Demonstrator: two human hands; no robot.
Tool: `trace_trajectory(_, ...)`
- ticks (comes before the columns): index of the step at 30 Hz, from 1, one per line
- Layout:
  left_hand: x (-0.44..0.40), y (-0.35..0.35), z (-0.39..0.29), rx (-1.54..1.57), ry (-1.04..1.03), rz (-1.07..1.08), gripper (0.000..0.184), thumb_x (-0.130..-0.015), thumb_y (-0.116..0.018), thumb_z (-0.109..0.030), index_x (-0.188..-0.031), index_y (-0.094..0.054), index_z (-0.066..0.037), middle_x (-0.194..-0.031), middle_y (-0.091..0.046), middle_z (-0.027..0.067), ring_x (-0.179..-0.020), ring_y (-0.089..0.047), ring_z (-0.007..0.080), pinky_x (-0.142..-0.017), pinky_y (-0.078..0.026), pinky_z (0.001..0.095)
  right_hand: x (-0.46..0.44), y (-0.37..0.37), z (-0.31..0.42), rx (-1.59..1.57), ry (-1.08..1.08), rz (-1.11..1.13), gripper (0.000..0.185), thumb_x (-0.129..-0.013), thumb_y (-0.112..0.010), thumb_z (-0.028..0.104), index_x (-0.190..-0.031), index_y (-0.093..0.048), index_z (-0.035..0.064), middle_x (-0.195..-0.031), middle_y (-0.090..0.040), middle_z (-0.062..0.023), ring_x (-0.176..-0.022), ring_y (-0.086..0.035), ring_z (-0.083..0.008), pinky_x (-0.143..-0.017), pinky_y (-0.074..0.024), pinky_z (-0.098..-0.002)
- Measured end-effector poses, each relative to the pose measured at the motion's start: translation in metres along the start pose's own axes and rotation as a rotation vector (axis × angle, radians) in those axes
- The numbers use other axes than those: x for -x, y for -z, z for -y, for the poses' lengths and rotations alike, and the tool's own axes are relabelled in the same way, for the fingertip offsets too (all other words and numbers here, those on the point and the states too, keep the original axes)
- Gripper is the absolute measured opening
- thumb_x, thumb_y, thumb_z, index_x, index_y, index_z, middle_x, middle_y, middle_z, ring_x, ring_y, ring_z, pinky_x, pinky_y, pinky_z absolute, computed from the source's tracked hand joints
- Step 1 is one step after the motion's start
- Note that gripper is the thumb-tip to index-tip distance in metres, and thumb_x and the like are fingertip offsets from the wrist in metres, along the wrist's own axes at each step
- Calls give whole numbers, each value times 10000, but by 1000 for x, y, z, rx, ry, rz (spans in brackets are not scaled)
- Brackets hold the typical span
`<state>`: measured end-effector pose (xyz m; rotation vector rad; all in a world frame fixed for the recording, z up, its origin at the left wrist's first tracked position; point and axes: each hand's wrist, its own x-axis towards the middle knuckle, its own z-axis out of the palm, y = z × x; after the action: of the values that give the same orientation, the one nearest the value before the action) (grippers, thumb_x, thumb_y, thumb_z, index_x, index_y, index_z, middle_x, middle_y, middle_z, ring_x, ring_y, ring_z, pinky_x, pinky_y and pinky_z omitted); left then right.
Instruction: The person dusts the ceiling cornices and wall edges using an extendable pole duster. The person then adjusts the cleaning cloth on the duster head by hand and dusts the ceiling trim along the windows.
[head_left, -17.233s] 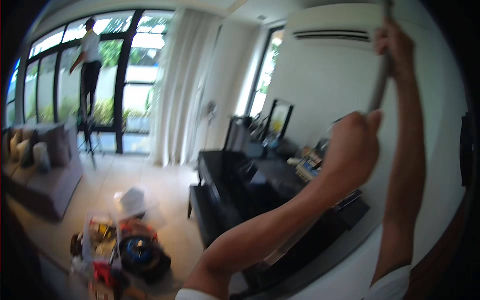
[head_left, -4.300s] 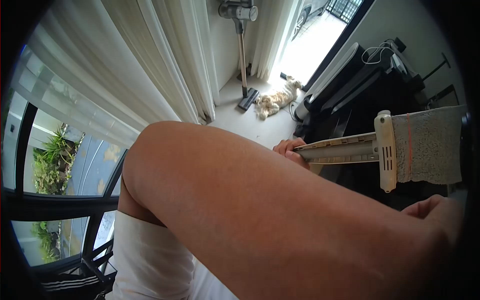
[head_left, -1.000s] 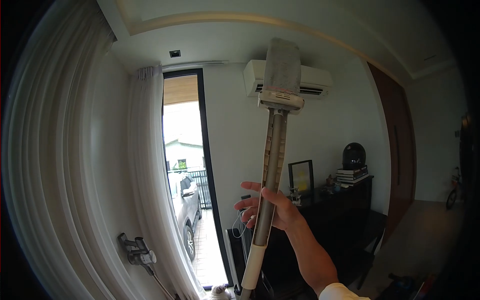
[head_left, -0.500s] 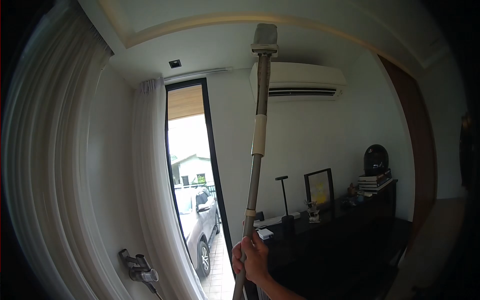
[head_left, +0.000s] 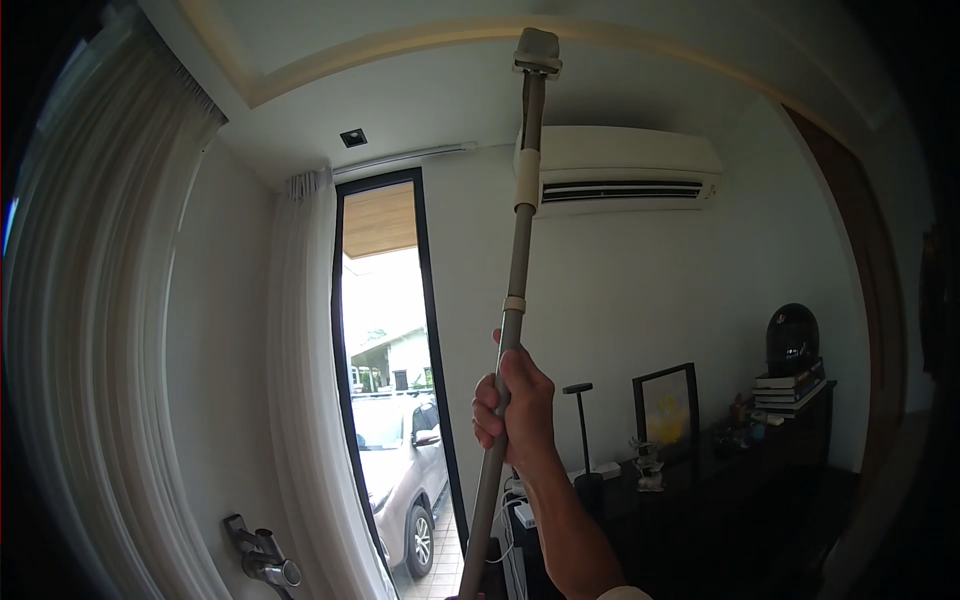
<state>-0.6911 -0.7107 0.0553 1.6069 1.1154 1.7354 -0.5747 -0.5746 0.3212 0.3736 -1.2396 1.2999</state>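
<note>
My right hand (head_left: 515, 410) is closed around the grey shaft of a long pole (head_left: 518, 250), which rises nearly upright through the middle of the view. At its top is a small head with a pale grey pad (head_left: 538, 45), seen against the ceiling above the left end of a white wall air conditioner (head_left: 625, 168). Whether the pad touches anything cannot be made out. The pole's lower end runs out of the bottom of the view. My left hand is not in view.
Pale curtains (head_left: 110, 330) hang at the left, beside a narrow window with a car (head_left: 405, 450) outside. A stick vacuum (head_left: 262, 558) stands low left. On the right, a dark cabinet (head_left: 815, 440) bears a lamp (head_left: 580, 430), a picture frame (head_left: 665, 410), books (head_left: 790, 388) and a black dome (head_left: 792, 338).
The pole was lowered sideways earlier and now stands raised, its head higher and farther away. Since half a second ago, my right hand has moved up in the view, still gripping the shaft.
</note>
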Motion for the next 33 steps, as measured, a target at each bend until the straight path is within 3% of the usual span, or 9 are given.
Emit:
trace_trajectory(2, -28, -11, -27, -47, -121, -63, 326, -1044, -491, -290, -1178, -556, 0, -755, -620, 22, -527, -530, 66, -462, -439, 208, -14, 0, 0, -5, 3, 18, 411, -1063, -419, 329, -1421, -431, 127, -633, -487, -24, -377, -428, -90, -312, -377, -278)
trace_trajectory(4, -56, -14, -39, -76, 2, -171, 318, -1054, -461, -322, -1003, -577, -32, -642, -529, -8, -475, -466, 58, -400, -385, 213, -33, -3, 5, -4, 6, 43, 409, -1061, -422, 330, -1416, -433, 129, -637, -495, -27, -377, -432, -93, -314, -382, -279)
trace_trajectory(5, -69, -16, -36, -154, -60, -224, 357, -1058, -443, -352, -882, -552, -61, -590, -454, -30, -437, -408, 55, -369, -351, 221, -44, -3, 10, 9, 8, 48, 277, -1060, -423, 311, -1255, -459, 117, -649, -515, -35, -389, -459, -101, -315, -395, -285)
trace_trajectory(6, -74, -17, -40, -157, -59, -228, 357, -1058, -443, -352, -882, -552, -61, -590, -454, -30, -437, -408, 55, -369, -351, 221, -53, -5, 16, 21, 9, 51, 201, -1060, -423, 293, -1093, -485, 104, -662, -535, -42, -401, -486, -110, -316, -408, -291)
trace_trajectory(11, -88, -35, -75, -95, -36, -210, 396, -1056, -420, -363, -837, -548, -59, -573, -471, -11, -422, -414, 73, -360, -347, 246, -82, -28, 44, 72, 153, -133, 208, -1053, -409, 301, -1091, -486, 112, -728, -572, -73, -427, -477, -102, -346, -401, -272)
trace_trajectory(13, -92, -35, -74, -106, -30, -222, 399, -1055, -419, -361, -828, -547, -59, -569, -471, -7, -422, -415, 77, -360, -346, 251, -99, -15, 47, 9, 142, 21, 148, -1043, -414, 254, -1035, -470, 118, -742, -562, -71, -443, -475, -99, -354, -385, -269)
trace_trajectory(16, -103, -36, -69, -165, -81, -242, 399, -1054, -425, -361, -827, -546, -57, -571, -469, -7, -421, -410, 77, -364, -345, 249, -114, -11, 46, 13, 143, 57, 113, -1030, -437, 219, -1056, -473, 115, -718, -535, -55, -435, -455, -95, -350, -363, -269)
trace_trajectory(28, -109, -36, -76, -124, -123, -226, 422, -1051, -454, -410, -819, -537, -68, -561, -439, -34, -432, -382, 55, -368, -316, 239, -124, -25, 51, -18, 149, 98, 108, -1035, -475, 219, -990, -492, 123, -652, -502, -27, -410, -454, -96, -328, -358, -276)
trace_trajectory(33, -110, -41, -75, -150, -241, -234, 439, -1044, -454, -445, -834, -541, -70, -562, -440, -37, -430, -394, 54, -365, -327, 238, -122, -26, 54, -15, 182, 123, 100, -1034, -484, 213, -1011, -502, 117, -648, -494, -17, -409, -444, -86, -326, -360, -273)
